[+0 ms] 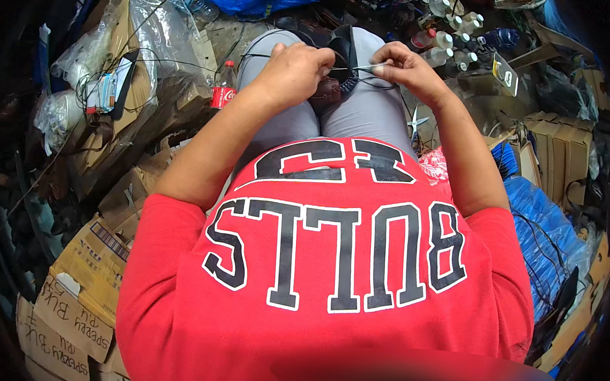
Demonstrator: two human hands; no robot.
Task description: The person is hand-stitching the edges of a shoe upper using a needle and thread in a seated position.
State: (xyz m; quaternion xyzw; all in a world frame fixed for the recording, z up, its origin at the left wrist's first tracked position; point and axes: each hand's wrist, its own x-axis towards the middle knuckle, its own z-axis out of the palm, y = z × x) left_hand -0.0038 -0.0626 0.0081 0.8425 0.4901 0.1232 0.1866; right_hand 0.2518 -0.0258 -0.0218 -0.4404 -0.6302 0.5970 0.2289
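A dark leather shoe (pixel 345 50), black with a brownish part, rests between my knees on my grey trousers. My left hand (pixel 292 74) is closed at the shoe's left side, fingertips pinched on a thin dark cord (pixel 260 56) that loops over my left knee. My right hand (pixel 409 70) is to the right of the shoe, thumb and fingers pinching a thin pale strand (pixel 364 67) that runs toward the shoe. Whether it is a needle or a thread, I cannot tell. Scissors (pixel 417 120) lie beside my right thigh.
A small red-capped bottle (pixel 224 84) stands left of my knee. Several small bottles (pixel 458 40) cluster at the far right. Clear plastic bags (pixel 163 28) and cardboard (pixel 90 269) pile up on the left. Blue plastic (pixel 544 231) and a carton (pixel 559 152) lie on the right.
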